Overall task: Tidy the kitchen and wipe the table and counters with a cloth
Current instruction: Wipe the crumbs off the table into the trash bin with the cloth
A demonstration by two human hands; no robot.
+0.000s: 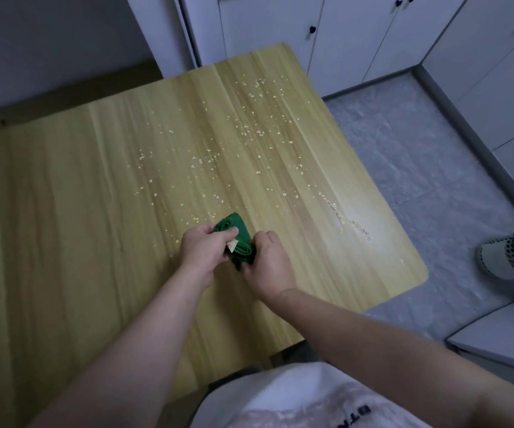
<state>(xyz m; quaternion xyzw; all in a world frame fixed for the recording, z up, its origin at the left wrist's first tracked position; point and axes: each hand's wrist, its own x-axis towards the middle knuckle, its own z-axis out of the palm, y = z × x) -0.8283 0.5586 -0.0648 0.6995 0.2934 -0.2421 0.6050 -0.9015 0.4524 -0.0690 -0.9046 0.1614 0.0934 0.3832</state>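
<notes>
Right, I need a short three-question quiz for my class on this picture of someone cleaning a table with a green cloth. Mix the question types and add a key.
1. True or false: the cloth lies spread out flat on the table.
2. Where do most of the crumbs lie? A) beyond the cloth and to its right; B) on the table's left part; C) under the cloth only.
3. Fill in: the cloth is gripped by the left hand and the ___ hand.

Key: 1 false, it is folded into a wad; 2 A; 3 right, the right hand curls its fingers round the cloth's other side.
</notes>
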